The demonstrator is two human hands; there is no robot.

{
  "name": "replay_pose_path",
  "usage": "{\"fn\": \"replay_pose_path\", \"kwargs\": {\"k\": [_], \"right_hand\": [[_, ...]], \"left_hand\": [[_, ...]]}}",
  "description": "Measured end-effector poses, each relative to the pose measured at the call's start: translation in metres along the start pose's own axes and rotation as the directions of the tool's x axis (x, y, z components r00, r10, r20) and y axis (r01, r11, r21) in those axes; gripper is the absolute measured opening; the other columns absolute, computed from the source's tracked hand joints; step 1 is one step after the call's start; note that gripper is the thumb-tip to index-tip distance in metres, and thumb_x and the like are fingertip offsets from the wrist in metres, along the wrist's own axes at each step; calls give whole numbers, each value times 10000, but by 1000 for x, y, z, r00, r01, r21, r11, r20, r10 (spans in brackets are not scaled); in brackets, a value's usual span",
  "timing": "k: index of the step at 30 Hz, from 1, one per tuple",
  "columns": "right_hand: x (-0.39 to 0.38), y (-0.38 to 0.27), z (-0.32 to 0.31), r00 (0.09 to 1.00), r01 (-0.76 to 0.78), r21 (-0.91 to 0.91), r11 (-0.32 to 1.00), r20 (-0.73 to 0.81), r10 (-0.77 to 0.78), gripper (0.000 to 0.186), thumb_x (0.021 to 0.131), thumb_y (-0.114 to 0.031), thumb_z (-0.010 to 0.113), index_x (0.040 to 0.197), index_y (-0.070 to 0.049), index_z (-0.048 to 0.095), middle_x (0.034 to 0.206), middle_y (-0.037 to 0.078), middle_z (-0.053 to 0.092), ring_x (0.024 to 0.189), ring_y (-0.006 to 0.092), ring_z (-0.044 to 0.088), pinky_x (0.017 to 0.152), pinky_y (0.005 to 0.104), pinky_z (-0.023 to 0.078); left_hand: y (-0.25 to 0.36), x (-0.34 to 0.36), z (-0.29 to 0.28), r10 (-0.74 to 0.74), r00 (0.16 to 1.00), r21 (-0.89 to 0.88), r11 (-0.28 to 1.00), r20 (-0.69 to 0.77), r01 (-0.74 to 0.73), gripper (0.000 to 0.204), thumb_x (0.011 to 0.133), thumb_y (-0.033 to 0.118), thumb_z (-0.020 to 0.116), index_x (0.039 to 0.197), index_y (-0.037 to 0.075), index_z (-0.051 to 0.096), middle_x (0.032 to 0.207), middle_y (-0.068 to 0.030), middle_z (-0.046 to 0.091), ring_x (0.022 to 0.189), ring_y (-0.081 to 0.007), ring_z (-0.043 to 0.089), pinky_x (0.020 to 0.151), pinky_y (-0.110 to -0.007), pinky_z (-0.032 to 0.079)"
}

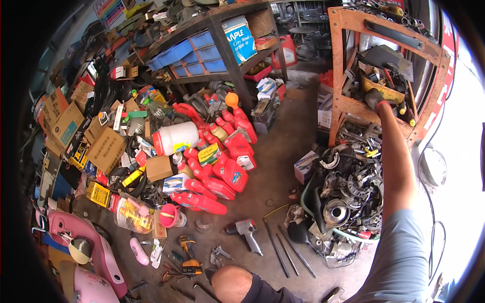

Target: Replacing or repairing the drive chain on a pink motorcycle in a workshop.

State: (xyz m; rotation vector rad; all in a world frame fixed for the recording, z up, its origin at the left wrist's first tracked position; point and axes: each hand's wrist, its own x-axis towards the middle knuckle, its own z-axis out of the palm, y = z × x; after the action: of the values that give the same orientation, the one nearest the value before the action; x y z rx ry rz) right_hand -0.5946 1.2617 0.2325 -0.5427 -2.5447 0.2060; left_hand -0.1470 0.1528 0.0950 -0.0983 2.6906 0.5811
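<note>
My right arm stretches up from the lower right to an orange metal rack point(339, 76). My right hand point(374, 98), in a dark glove with a red cuff, reaches in at the rack's middle level. It is beside a yellow tray point(386, 91) heaped with tools and dark parts. The fingers are small and dark against the clutter, so whether they grip anything cannot be made out. My left hand is out of view. On the floor lie an impact wrench point(247, 234), a yellow-and-black cordless drill point(189, 257) and several metal rods point(286, 250).
Below the rack, a green-rimmed tub point(304, 199) overflows with metal parts. Many red oil bottles point(232, 174) and boxes crowd the left, before a workbench point(222, 50) with blue drawers point(207, 53). Pink scooter panels point(86, 242) stand lower left; a black cable point(432, 202) hangs at right.
</note>
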Motion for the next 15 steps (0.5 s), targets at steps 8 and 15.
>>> {"fn": "replay_pose_path", "kwargs": {"k": [8,15], "right_hand": [[-4,5,-14,964,253,-362,897,169,-204,299,830,-146,441,933,24,664,967,240,630,935,363,608,814,410,488],[-18,-31,-33,985,23,-68,997,171,-11,370,864,-264,431,1009,0,645,1041,241,612,1000,373,578,833,407,460]], "left_hand": [[18,-2,0,-103,994,-279,956,-25,92,176,756,105,567,910,33,614,805,-44,584,681,-154,513,617,-279,453],[7,4,-3,-318,943,-321,887,97,332,130,748,126,587,859,59,602,759,-11,552,654,-139,506,563,-275,445]]}}
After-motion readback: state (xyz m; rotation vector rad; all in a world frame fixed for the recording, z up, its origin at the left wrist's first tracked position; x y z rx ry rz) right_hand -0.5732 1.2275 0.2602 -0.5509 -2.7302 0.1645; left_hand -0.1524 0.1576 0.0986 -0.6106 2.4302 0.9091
